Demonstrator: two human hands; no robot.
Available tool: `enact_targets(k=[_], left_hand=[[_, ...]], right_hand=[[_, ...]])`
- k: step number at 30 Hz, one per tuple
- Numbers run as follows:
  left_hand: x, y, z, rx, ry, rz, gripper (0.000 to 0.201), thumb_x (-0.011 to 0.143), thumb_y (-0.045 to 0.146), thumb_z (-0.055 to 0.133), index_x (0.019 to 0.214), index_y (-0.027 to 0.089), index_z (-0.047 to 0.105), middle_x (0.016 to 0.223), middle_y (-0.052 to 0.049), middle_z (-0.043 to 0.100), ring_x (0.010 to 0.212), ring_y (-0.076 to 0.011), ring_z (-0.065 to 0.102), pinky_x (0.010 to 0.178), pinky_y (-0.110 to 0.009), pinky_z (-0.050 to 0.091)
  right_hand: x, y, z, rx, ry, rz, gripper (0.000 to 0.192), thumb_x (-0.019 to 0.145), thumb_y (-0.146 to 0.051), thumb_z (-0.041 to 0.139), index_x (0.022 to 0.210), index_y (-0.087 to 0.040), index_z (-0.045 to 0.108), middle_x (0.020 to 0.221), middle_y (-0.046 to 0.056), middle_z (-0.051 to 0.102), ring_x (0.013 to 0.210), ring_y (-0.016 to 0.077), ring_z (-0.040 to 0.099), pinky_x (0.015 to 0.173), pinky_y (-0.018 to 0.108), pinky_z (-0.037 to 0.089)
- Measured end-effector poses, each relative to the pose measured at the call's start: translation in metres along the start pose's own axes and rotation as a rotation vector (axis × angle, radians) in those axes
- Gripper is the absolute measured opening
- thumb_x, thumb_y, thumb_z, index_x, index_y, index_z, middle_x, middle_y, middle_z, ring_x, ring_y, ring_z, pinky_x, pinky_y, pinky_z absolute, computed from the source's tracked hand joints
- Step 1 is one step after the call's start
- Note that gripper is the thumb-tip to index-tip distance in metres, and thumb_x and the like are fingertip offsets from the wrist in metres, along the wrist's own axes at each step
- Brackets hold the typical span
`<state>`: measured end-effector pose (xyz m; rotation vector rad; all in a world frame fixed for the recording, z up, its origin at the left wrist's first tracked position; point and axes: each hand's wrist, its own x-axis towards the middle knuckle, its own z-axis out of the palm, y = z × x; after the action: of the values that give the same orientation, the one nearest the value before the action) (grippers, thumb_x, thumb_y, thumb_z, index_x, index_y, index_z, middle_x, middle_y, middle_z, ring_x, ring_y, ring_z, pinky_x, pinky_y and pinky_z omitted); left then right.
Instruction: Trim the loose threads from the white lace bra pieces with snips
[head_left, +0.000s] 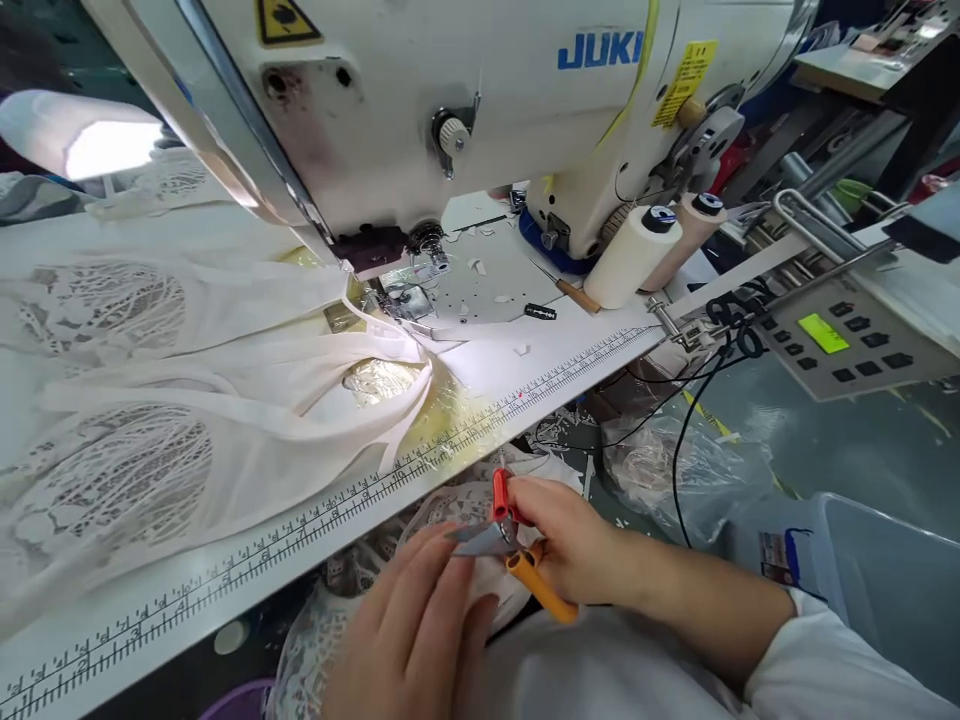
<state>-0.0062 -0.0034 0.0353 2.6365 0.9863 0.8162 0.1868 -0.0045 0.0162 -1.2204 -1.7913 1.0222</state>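
Scissors (486, 541) with one red and one orange handle sit in the right hand (566, 530), grey blades pointing toward the left hand (409, 630). White lace fabric (306, 640) lies bunched beneath both hands.

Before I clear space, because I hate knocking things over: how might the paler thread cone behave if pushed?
The paler thread cone may tip, standing upright and taller than wide. Once down, it would probably roll, given its rounded sides.
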Motion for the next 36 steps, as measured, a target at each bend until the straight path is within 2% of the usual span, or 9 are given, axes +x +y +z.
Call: enact_targets(k=[2,4,7,11,15,19,25,30,36], left_hand=[[0.012,-0.005,0.009,0.018,-0.113,0.009,0.017,0.082,0.017,0.052,0.096,0.016,0.061,0.084,-0.009,0.068,0.072,-0.0225,0.064,0.062,-0.03,0.051],[0.018,-0.01,0.015,-0.122,-0.178,-0.093,0.016,0.083,0.016,0.047,0.082,0.018,0.063,0.069,-0.004,0.065,0.057,-0.0177,0.061,0.05,-0.025,0.047],[0.017,-0.012,0.016,-0.473,-0.184,-0.397,0.018,0.084,0.021,0.049,0.071,0.02,0.062,0.062,0.001,0.06,0.054,-0.0127,0.057,0.051,-0.02,0.043],[0.011,-0.01,0.008,-0.903,-0.148,-0.874,0.018,0.079,0.034,0.059,0.068,0.02,0.063,0.066,0.001,0.059,0.061,-0.0127,0.053,0.056,-0.02,0.041],[0.01,-0.012,0.001,-1.123,-0.053,-1.185,0.023,0.066,0.039,0.073,0.068,0.018,0.066,0.058,0.002,0.056,0.053,-0.0107,0.049,0.05,-0.019,0.038],[0.011,-0.013,-0.002,-1.168,0.001,-1.265,0.026,0.059,0.04,0.079,0.065,0.017,0.067,0.057,0.002,0.058,0.051,-0.0093,0.048,0.046,-0.018,0.038],[0.013,-0.01,-0.004,-1.226,-0.071,-1.295,0.03,0.06,0.043,0.078,0.066,0.017,0.065,0.049,0.002,0.056,0.043,-0.0078,0.045,0.04,-0.017,0.035],[0.014,-0.006,-0.003,-1.274,-0.028,-1.235,0.025,0.059,0.036,0.079,0.062,0.016,0.064,0.05,0.002,0.056,0.046,-0.0078,0.046,0.044,-0.017,0.036],[0.019,0.003,0.0,-1.319,-0.002,-1.206,0.018,0.06,0.028,0.075,0.057,0.016,0.062,0.051,0.004,0.052,0.048,-0.0069,0.04,0.046,-0.017,0.032]], right_hand=[[0.001,-0.001,0.0,0.005,-0.026,-0.001,0.018,0.067,-0.015,0.049,0.069,-0.024,0.033,0.068,-0.002,0.049,0.06,0.0134,0.046,0.053,0.023,0.039],[0.001,-0.002,0.0,0.011,-0.018,-0.01,0.017,0.068,-0.015,0.049,0.069,-0.024,0.034,0.067,-0.002,0.049,0.059,0.0132,0.046,0.053,0.023,0.039],[0.002,-0.002,0.001,0.051,0.03,0.008,0.012,0.073,-0.021,0.053,0.071,-0.022,0.041,0.068,-0.001,0.051,0.061,0.0132,0.048,0.054,0.023,0.042],[0.005,-0.004,0.003,0.24,-0.002,0.183,0.014,0.074,-0.029,0.06,0.08,-0.019,0.053,0.078,0.002,0.06,0.067,0.0147,0.056,0.061,0.026,0.048],[0.009,-0.007,0.008,0.346,-0.05,0.29,0.016,0.072,-0.031,0.062,0.079,-0.018,0.054,0.079,0.003,0.062,0.068,0.0155,0.057,0.059,0.027,0.049],[0.011,-0.007,0.014,0.307,-0.04,0.295,0.022,0.072,-0.035,0.062,0.071,-0.02,0.045,0.067,-0.001,0.054,0.056,0.0112,0.047,0.048,0.023,0.041],[0.007,-0.013,0.009,0.218,-0.058,0.238,0.022,0.074,-0.032,0.058,0.068,-0.021,0.04,0.06,-0.005,0.043,0.051,0.0093,0.036,0.044,0.02,0.033],[0.007,-0.01,-0.018,0.085,-0.27,0.135,0.033,0.075,-0.049,0.057,0.07,-0.022,0.04,0.068,-0.002,0.043,0.057,0.0127,0.039,0.047,0.024,0.034],[-0.006,-0.001,-0.049,-0.224,-0.544,0.108,0.044,0.077,-0.059,0.054,0.063,-0.022,0.035,0.059,-0.004,0.037,0.049,0.0112,0.03,0.045,0.024,0.022]])
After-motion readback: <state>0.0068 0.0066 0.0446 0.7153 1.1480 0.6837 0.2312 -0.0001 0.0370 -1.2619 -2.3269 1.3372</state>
